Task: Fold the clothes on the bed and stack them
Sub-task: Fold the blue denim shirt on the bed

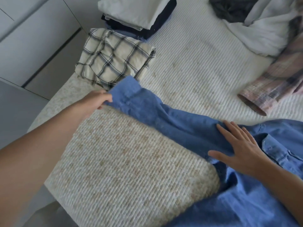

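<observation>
A home bedroom: bed point(131, 161), folded clothes stack point(139, 13), cupboards point(32, 38).

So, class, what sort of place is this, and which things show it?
Probably a bedroom: a ribbed bedspread covers a bed, folded clothes are stacked on it, and white cupboard doors stand beside it.

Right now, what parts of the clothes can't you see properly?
Head view only:
- Blue shirt: its body runs off the right and bottom edges; the right hand lies flat over part of it, and the left hand pinches the cuff.
- Folded stack: top cut by the upper edge; lower layers hidden.
- Unfolded pile: tangled and cut off at the corner.
- Pink plaid sleeve: the rest runs off the right edge.
</observation>
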